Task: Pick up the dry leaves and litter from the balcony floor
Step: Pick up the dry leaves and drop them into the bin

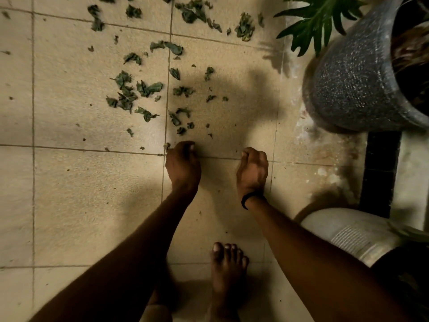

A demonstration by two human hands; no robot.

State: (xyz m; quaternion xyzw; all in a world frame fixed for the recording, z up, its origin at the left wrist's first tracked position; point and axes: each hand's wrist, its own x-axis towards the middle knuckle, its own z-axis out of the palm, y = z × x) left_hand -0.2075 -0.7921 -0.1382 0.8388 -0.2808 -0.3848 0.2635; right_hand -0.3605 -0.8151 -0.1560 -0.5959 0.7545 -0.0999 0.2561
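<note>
Several dry, curled green leaves (148, 88) lie scattered over the beige tiled balcony floor (81, 205), mostly ahead and to the left of my hands. My left hand (183, 163) is down at the floor on a tile joint with its fingers curled, and a small leaf scrap (167, 146) sticks out at its fingertips. My right hand (251, 169), a black band on its wrist, is beside it with fingers curled into a fist. Nothing shows inside that fist. More leaves (245, 27) lie farther off near the plant.
A large speckled dark planter (348, 84) with a green leafy plant (318, 19) stands at the right. A white ribbed pot (352, 233) sits near my right forearm, beside a black strip (380, 173). My bare foot (226, 270) stands below the hands.
</note>
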